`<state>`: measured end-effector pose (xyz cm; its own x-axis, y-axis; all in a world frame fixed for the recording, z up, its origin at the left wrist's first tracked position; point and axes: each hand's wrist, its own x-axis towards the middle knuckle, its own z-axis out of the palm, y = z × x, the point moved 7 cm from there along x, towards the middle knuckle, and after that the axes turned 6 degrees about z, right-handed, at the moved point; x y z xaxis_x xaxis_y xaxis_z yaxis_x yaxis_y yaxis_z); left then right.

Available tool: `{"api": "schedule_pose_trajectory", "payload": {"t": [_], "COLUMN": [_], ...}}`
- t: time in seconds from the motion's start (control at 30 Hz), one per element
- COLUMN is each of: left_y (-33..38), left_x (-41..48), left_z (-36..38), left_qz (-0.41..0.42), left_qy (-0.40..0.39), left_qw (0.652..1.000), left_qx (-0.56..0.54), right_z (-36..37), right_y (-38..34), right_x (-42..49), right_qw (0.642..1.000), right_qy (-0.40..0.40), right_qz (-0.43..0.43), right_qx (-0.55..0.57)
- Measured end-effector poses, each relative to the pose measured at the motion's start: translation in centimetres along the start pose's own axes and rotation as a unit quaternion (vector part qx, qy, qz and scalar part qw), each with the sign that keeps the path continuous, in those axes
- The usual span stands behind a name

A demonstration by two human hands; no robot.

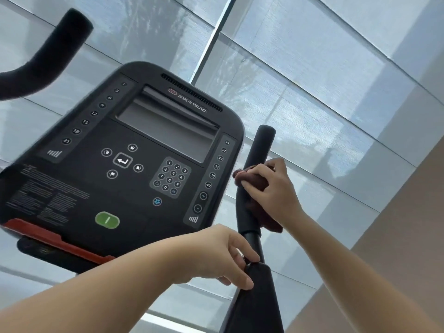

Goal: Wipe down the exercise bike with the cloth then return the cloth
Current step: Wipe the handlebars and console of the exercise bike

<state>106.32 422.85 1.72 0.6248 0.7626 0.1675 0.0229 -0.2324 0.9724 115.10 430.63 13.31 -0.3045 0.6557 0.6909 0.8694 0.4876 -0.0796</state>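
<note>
The exercise bike's black console [125, 164] with a dark screen, keypad and green button fills the middle of the head view. To its right rises the black right handlebar [260, 145]. My right hand [274, 188] presses a dark brown cloth [254, 181] against that handlebar, fingers wrapped around it; part of the cloth hangs below my palm. Lower down, my left hand [221, 255] grips the same bar where the foam padding begins [259, 296]. The left handlebar [48, 56] curves up at the top left.
A red strip [55, 241] runs along the console's lower edge. Behind the bike are large windows with grey roller blinds [312, 80] and a beige wall [408, 224] at the right.
</note>
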Motion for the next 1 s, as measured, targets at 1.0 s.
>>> {"api": "schedule_pose_trajectory", "payload": {"t": [1.0], "left_y": [0.8], "left_x": [-0.1], "left_z": [-0.1], "left_qz": [0.019], "left_qy": [-0.003], "left_qw": [0.996], "left_qx": [0.085], "right_z": [-0.7], "right_y": [0.1], "right_x": [-5.5], "right_qw": [0.950], "right_qy": [-0.172], "right_qz": [0.169], "right_qx": [0.197]}}
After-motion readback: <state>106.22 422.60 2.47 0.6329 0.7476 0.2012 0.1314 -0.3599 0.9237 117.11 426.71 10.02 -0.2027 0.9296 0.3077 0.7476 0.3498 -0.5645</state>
